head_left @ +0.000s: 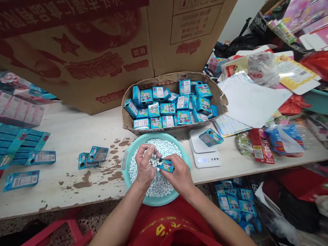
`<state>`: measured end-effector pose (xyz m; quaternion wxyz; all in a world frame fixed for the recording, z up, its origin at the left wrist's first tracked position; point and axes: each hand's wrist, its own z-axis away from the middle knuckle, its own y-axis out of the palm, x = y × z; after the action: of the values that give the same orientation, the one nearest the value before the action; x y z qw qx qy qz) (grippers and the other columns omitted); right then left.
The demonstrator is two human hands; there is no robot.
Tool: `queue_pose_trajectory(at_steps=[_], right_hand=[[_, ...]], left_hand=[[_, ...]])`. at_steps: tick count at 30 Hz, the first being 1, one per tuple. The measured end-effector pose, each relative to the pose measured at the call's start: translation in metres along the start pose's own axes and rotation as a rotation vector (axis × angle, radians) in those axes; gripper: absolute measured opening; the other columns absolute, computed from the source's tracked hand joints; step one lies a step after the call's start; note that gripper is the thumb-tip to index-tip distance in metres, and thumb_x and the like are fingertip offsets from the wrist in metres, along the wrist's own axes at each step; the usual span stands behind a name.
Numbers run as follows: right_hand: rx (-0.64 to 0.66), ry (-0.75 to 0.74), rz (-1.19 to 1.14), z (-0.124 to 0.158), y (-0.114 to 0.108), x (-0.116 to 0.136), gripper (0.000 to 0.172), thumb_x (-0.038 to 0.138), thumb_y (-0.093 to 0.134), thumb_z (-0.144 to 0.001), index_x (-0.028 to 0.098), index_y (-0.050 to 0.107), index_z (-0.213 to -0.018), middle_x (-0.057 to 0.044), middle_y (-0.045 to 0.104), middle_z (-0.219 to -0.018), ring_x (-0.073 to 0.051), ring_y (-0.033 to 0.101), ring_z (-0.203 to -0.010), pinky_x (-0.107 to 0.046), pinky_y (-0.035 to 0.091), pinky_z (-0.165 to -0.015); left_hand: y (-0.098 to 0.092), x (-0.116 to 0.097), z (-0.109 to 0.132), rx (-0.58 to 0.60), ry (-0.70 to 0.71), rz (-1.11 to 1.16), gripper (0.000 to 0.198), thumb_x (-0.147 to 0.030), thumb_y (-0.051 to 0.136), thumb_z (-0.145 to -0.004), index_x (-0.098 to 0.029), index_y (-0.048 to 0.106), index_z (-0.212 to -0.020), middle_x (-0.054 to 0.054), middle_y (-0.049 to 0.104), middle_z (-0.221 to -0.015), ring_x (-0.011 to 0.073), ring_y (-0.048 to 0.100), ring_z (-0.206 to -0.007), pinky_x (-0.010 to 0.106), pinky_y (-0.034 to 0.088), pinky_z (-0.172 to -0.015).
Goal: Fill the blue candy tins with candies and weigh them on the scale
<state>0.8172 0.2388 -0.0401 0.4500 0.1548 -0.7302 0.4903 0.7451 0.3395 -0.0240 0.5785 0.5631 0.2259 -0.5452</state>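
Observation:
My left hand (pixel 145 163) is closed around a heap of small white candies (pixel 154 160), right at the opening of a little blue candy box (pixel 166 166). That box lies tilted in my right hand (pixel 180 172), its fingers closed on it from the right side. Both hands are over a turquoise basin (pixel 125 177) filled with loose white candies (pixel 161 188). Candies sit at the mouth of the box between my hands; how full the box is inside cannot be seen.
Behind the basin a cut-down cardboard tray (pixel 176 129) holds several blue boxes. A white scale (pixel 205 153) with one blue box (pixel 211 137) stands at right. Flat blue boxes (pixel 97 154) lie at left. A large carton (pixel 102 61) rises behind; papers and packaging (pixel 251 99) crowd the right.

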Motion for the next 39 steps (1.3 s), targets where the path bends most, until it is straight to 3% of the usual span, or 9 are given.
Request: queue_pose_trajectory(at_steps=[13,19,23,26,30,32,34,37,39], right_hand=[[0.011,-0.006,-0.064,0.0,-0.006,0.004,0.028,0.014,0.072,-0.07,0.02,0.056,-0.092,-0.002,0.06,-0.086,-0.02,0.056,-0.084,-0.03,0.044,-0.071],[0.023,0.058,-0.11,0.0,0.0,-0.008,0.029,0.011,0.072,-0.069,0.02,0.056,-0.091,-0.002,0.06,-0.088,-0.02,0.058,-0.085,-0.03,0.044,-0.072],[-0.02,0.078,-0.199,0.003,-0.005,-0.01,0.023,0.021,0.072,-0.072,0.021,0.057,-0.09,-0.002,0.06,-0.086,-0.018,0.058,-0.082,-0.029,0.045,-0.071],[-0.052,0.084,-0.259,0.008,-0.012,-0.009,0.024,0.025,0.073,-0.072,0.02,0.058,-0.09,-0.001,0.06,-0.086,-0.018,0.058,-0.081,-0.028,0.046,-0.07],[-0.089,0.112,-0.31,0.016,-0.022,-0.011,0.026,0.029,0.075,-0.071,0.021,0.058,-0.091,-0.001,0.06,-0.086,-0.017,0.059,-0.081,-0.028,0.048,-0.071],[-0.114,0.107,-0.344,0.018,-0.025,-0.013,0.028,0.03,0.075,-0.071,0.021,0.059,-0.092,-0.002,0.061,-0.089,-0.017,0.059,-0.084,-0.029,0.048,-0.074],[-0.135,0.095,-0.363,0.019,-0.026,-0.017,0.029,0.029,0.076,-0.071,0.021,0.059,-0.094,-0.002,0.061,-0.091,-0.017,0.059,-0.086,-0.029,0.049,-0.075],[-0.132,0.07,-0.351,0.016,-0.025,-0.021,0.03,0.027,0.077,-0.07,0.021,0.059,-0.094,-0.003,0.061,-0.09,-0.017,0.059,-0.086,-0.029,0.049,-0.075],[-0.123,0.053,-0.352,0.013,-0.025,-0.022,0.032,0.026,0.078,-0.069,0.021,0.059,-0.094,-0.003,0.062,-0.091,-0.018,0.059,-0.088,-0.03,0.048,-0.077]], left_hand=[[0.013,-0.004,0.004,-0.032,0.039,-0.091,0.032,-0.042,0.07,-0.071,-0.018,0.05,-0.067,-0.006,0.047,-0.052,0.0046,0.04,-0.037,0.018,0.028,-0.036],[0.01,-0.003,-0.009,-0.039,-0.176,-0.065,0.038,-0.045,0.073,-0.066,-0.016,0.049,-0.066,-0.005,0.049,-0.058,0.0029,0.038,-0.037,0.016,0.024,-0.033],[-0.004,-0.006,-0.021,-0.009,-0.203,0.004,0.036,-0.045,0.072,-0.067,-0.017,0.05,-0.072,-0.005,0.048,-0.061,0.0035,0.038,-0.042,0.016,0.027,-0.037],[-0.022,0.006,-0.029,0.085,-0.19,-0.301,0.031,-0.049,0.062,-0.075,-0.019,0.053,-0.076,-0.001,0.052,-0.067,0.0087,0.047,-0.05,0.019,0.036,-0.044],[-0.047,0.039,-0.036,0.278,0.05,-1.147,0.015,-0.033,0.056,-0.078,-0.022,0.054,-0.069,0.003,0.057,-0.073,0.0195,0.057,-0.077,0.027,0.043,-0.062],[-0.055,0.052,-0.038,0.285,0.12,-1.238,0.01,-0.028,0.054,-0.079,-0.023,0.056,-0.071,0.004,0.06,-0.08,0.0204,0.056,-0.084,0.027,0.042,-0.065],[-0.058,0.057,-0.041,0.186,0.003,-1.01,0.011,-0.031,0.056,-0.078,-0.022,0.057,-0.073,0.003,0.057,-0.073,0.0167,0.055,-0.07,0.023,0.04,-0.056],[-0.054,0.053,-0.049,0.018,-0.384,-0.385,0.02,-0.035,0.062,-0.077,-0.018,0.053,-0.073,-0.004,0.043,-0.056,0.0072,0.037,-0.043,0.017,0.026,-0.038],[-0.048,0.045,-0.054,-0.053,-0.563,-0.044,0.023,-0.033,0.062,-0.08,-0.016,0.049,-0.071,-0.006,0.041,-0.054,0.0031,0.03,-0.037,0.014,0.02,-0.035]])
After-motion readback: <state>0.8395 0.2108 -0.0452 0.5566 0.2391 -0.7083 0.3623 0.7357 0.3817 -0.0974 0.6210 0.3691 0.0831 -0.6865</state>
